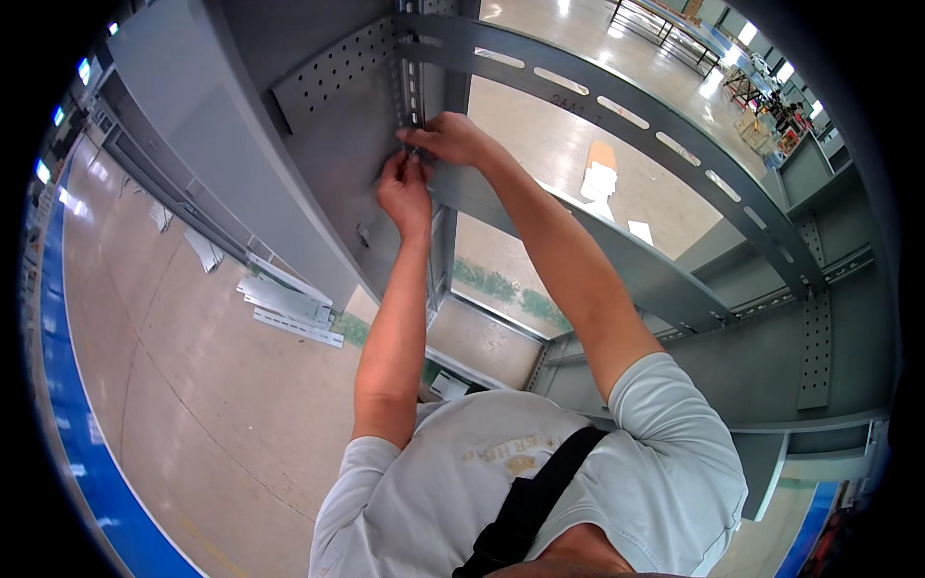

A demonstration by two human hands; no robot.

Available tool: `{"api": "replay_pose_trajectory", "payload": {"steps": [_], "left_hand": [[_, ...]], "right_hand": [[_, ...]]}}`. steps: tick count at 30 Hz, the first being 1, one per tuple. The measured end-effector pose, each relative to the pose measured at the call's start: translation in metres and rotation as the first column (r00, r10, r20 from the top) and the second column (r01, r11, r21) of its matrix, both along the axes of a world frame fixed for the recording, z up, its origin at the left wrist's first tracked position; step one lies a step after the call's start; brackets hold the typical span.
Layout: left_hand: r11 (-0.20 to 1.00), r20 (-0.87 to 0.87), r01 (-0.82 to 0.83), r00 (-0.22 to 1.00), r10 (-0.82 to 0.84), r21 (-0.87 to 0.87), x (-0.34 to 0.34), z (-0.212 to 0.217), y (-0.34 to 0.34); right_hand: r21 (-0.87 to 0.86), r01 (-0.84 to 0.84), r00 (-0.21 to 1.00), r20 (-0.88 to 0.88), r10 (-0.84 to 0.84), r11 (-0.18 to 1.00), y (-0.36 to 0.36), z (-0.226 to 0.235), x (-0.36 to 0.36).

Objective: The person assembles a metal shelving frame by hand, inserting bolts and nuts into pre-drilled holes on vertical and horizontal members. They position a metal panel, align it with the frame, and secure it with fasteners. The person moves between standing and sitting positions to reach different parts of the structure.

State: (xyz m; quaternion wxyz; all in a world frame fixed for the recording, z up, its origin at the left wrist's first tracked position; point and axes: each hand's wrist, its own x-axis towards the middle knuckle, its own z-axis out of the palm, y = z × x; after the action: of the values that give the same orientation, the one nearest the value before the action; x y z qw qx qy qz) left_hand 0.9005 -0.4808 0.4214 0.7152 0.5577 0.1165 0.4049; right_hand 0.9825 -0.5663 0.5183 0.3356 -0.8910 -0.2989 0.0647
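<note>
My left hand [407,200] and my right hand [453,140] meet at a slotted upright rail [411,91] in the corner of a grey metal cabinet frame. Both hands have their fingers pinched together there, the right from above and the left from below. Whatever sits between the fingertips is small and dark, and I cannot make out its kind. Beside the left hand stands a grey side panel [332,159]. A perforated plate [337,72] is fixed higher on that panel. From the rail's top a slotted crossbar [602,96] curves away to the right.
Under my right forearm runs a lower grey crossbar [636,255]. Pale metal strips [289,306] lie on the floor at left. Cardboard [601,156] and white sheets [598,181] lie beyond the frame. Another perforated strip [815,352] hangs at right.
</note>
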Motion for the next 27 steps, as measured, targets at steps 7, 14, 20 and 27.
{"api": "replay_pose_trajectory", "payload": {"steps": [7,14,20,27], "left_hand": [[0.971,-0.038,-0.099,0.993,0.11,0.216,-0.003,0.0,0.002],[0.936,0.074,-0.125,0.992,0.107,0.329,-0.014,0.004,-0.001],[0.99,0.209,0.007,0.977,-0.036,0.14,-0.017,0.009,0.003],[0.812,-0.146,-0.093,0.966,0.214,0.576,-0.032,0.018,0.007]], "right_hand": [[-0.009,0.004,1.0,-0.009,-0.004,1.0,0.001,-0.003,0.003],[-0.003,0.001,1.0,-0.008,-0.001,1.0,0.002,-0.002,0.001],[-0.036,0.005,1.0,0.007,-0.005,0.999,0.002,0.004,-0.005],[-0.013,0.035,0.997,-0.061,-0.036,0.999,0.001,-0.001,0.0]]}}
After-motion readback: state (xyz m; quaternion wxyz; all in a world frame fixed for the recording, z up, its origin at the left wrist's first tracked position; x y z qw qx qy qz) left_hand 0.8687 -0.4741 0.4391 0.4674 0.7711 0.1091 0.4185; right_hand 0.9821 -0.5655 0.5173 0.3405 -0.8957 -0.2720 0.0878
